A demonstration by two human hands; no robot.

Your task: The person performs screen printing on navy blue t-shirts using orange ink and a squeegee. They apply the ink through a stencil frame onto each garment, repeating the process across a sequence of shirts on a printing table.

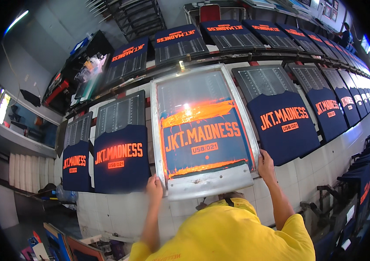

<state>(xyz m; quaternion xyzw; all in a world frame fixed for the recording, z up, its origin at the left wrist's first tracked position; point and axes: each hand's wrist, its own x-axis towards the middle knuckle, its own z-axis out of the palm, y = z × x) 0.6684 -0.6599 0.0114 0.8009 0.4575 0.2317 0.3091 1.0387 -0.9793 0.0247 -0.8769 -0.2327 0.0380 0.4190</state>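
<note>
A silver-framed printing screen (211,184) lies over one of the shirt boards in front of me. Through its mesh, orange lettering shows on dark blue, with a thick smear of wet orange ink (198,112) above it and more along the lower edge. My left hand (153,188) is closed round the near left corner of the frame. On the right side, near the front, my right hand (266,165) grips the frame too. Just left of the screen lies a navy shirt (121,169) with orange print, and another navy shirt (283,135) is to its right.
A second row of boards with printed navy shirts (174,37) runs behind a rail. More printed shirts (359,187) hang at the lower right beside a dark metal rack (328,195). Cups and bottles (91,67) stand on a cluttered table at far left. Another person (346,35) is far right.
</note>
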